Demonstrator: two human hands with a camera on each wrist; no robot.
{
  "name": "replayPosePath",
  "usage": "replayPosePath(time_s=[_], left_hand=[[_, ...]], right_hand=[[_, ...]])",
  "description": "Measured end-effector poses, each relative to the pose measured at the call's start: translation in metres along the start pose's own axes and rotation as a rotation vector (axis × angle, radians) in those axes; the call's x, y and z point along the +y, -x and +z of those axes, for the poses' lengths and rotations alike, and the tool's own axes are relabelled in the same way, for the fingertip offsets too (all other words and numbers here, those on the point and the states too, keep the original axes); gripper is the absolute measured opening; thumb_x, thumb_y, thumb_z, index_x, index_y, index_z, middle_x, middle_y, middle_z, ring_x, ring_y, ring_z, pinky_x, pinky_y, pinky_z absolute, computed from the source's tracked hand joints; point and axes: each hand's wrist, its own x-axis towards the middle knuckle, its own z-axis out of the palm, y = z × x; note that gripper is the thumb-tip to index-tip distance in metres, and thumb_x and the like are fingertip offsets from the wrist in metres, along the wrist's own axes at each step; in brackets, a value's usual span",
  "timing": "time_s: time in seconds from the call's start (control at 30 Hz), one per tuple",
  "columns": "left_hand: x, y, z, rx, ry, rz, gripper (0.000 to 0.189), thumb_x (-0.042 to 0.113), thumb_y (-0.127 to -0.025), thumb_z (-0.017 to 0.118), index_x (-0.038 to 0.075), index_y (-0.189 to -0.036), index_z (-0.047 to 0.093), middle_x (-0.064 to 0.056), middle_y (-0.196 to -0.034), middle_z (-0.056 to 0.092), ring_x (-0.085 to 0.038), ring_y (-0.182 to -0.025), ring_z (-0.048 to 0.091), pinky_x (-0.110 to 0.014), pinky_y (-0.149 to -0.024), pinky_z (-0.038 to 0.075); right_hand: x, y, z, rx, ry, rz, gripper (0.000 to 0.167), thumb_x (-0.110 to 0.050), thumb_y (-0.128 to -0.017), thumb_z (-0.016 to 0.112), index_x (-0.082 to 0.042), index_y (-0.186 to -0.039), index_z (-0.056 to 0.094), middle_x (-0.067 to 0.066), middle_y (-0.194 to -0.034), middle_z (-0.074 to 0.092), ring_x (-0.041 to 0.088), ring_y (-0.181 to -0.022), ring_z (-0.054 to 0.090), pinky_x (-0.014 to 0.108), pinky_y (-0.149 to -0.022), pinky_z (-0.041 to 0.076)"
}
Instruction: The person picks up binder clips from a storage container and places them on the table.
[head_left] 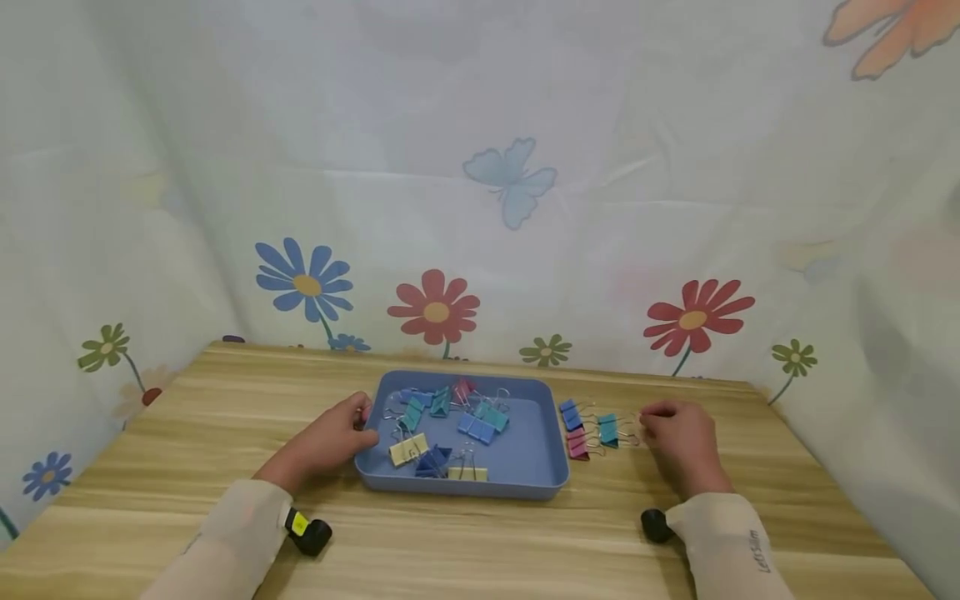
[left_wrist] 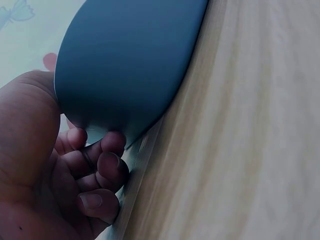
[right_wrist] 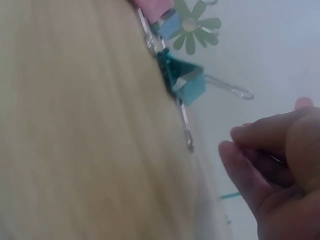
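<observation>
A blue tray [head_left: 536, 492] holds several binder clips in yellow, blue, teal and pink. At its left end my left hand [head_left: 333, 433] grips the rim; in the left wrist view the thumb goes over the edge and the fingers curl against the outer wall. Right of the tray lie a blue binder clip [head_left: 572, 414], a pink binder clip [head_left: 577, 443] and a teal binder clip [head_left: 608, 430]. My right hand [head_left: 681, 442] is just right of the teal one, apart from it. Thumb and forefinger are close together, with nothing visible between them.
The wood-grain table [head_left: 465, 550] meets a white cloth [head_left: 600, 108] printed with flowers, which rises behind and at both sides. Each wrist wears a small black camera, such as the left wrist camera [head_left: 311, 537].
</observation>
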Motion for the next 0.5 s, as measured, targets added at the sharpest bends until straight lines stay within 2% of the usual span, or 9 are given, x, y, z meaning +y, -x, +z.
replayPosePath(time_s=[0.13, 0.27, 0.4, 0.5], left_hand=[[0.0, 0.001, -0.001, 0.0, 0.005, 0.007, 0.023, 0.009, -0.082, 0.057, 0.002, -0.094, 0.039, 0.0, -0.067, 0.031, -0.016, -0.063, 0.039, -0.03, -0.058, 0.033], [0.002, 0.0, 0.0, -0.001, -0.008, 0.01, 0.024, 0.01, -0.081, 0.059, 0.002, -0.093, 0.04, 0.0, -0.066, 0.031, -0.015, -0.062, 0.039, -0.03, -0.059, 0.033], [0.002, 0.0, 0.0, 0.001, -0.031, 0.003, 0.024, 0.012, -0.082, 0.06, 0.003, -0.093, 0.041, 0.001, -0.065, 0.031, -0.015, -0.062, 0.04, -0.029, -0.059, 0.034], [0.002, 0.001, -0.001, 0.013, -0.035, -0.01, 0.023, 0.013, -0.082, 0.06, 0.003, -0.093, 0.041, 0.0, -0.067, 0.032, -0.016, -0.063, 0.041, -0.03, -0.059, 0.034]], right_hand=[[-0.013, 0.003, 0.0, 0.07, -0.023, -0.058, 0.031, -0.027, -0.096, 0.056, -0.004, -0.115, 0.066, 0.019, -0.112, 0.065, 0.029, -0.096, 0.066, 0.037, -0.077, 0.054], [-0.031, 0.01, 0.001, 0.109, -0.007, -0.146, 0.031, -0.029, -0.096, 0.057, -0.006, -0.114, 0.066, 0.017, -0.108, 0.067, 0.028, -0.093, 0.068, 0.033, -0.072, 0.052], [-0.053, 0.021, 0.005, 0.099, -0.024, -0.215, 0.028, -0.028, -0.095, 0.059, -0.007, -0.112, 0.067, 0.015, -0.104, 0.068, 0.026, -0.089, 0.068, 0.028, -0.066, 0.05], [-0.071, 0.029, 0.013, 0.044, -0.054, -0.25, 0.026, -0.027, -0.094, 0.061, -0.009, -0.111, 0.067, 0.013, -0.103, 0.069, 0.024, -0.089, 0.068, 0.028, -0.068, 0.051]])
